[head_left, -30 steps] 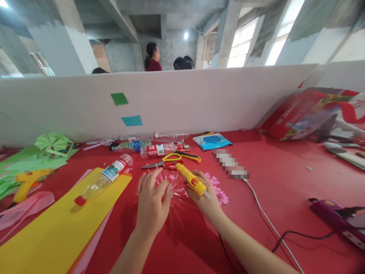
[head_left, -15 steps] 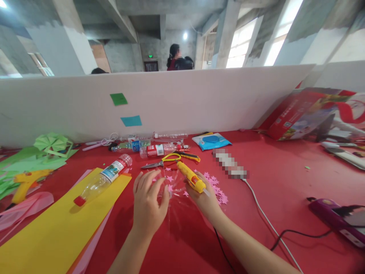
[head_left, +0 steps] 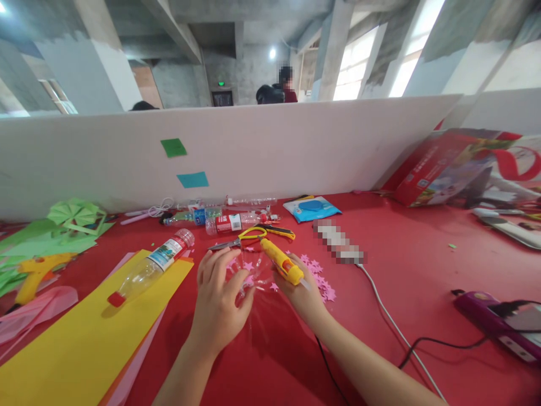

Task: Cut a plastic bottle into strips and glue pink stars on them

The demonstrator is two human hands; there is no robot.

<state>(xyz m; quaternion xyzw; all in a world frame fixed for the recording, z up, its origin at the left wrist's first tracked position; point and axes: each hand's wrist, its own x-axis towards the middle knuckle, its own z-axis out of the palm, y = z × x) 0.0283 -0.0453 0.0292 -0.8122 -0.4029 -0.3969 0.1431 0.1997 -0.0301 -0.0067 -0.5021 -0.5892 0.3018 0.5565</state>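
Observation:
In the head view my right hand point(head_left: 300, 287) is wrapped round a yellow hot glue gun point(head_left: 281, 262); a clear glue stick juts from its rear, toward me. My left hand point(head_left: 222, 299) has curved fingers, with a gap between thumb and forefinger. It is over the left side of a clear plastic piece with splayed strips point(head_left: 264, 285), and whether it touches the plastic I cannot tell. Pink stars point(head_left: 248, 265) lie on and around this piece. More pink stars point(head_left: 323, 285) are heaped beyond my right wrist. Yellow-handled scissors point(head_left: 251, 232) lie just past the hands.
Plastic bottles point(head_left: 228, 223) lie along the white partition point(head_left: 270, 152). Another bottle point(head_left: 154, 265) rests on yellow paper point(head_left: 84, 327). At left is a second glue gun point(head_left: 38, 270); at right a purple power strip point(head_left: 494, 321), with cables crossing the red table point(head_left: 414, 242).
My left hand has shifted slightly, its thumb moving a little to the right. The glue gun stays in my right hand. The person beyond the partition has moved right.

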